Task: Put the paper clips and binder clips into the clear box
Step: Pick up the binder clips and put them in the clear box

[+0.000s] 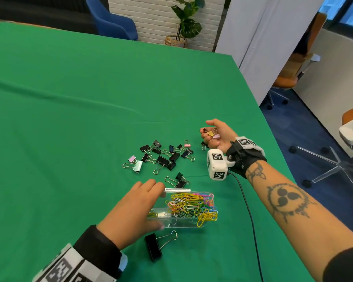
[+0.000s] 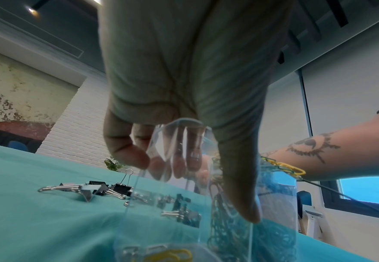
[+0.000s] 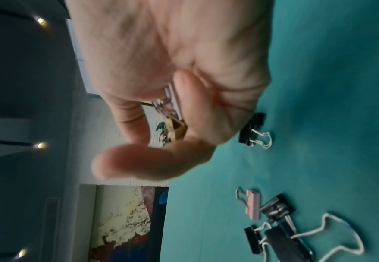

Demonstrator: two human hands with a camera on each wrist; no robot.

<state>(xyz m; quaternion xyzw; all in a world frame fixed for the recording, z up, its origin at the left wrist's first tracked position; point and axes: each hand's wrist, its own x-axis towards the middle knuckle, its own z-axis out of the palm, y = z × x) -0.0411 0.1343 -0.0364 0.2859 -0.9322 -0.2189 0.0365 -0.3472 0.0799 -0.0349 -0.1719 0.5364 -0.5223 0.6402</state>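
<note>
Office: swivel chairs (image 1: 283, 84), partition (image 1: 253, 37)

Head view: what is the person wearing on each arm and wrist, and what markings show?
The left hand is bare, above a black cuff and a white wristband with black square codes. The right hand is bare; its wrist carries a black strap, a coded white band and a white camera block trailing a black cable. Dark tattoos mark that forearm; a black sleeve sits higher.

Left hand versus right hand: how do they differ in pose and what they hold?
The left hand lies palm down, gripping the clear box on the table; the right hand is turned palm up away from the box, curled round small binder clips. Both wear wrist cameras.
</note>
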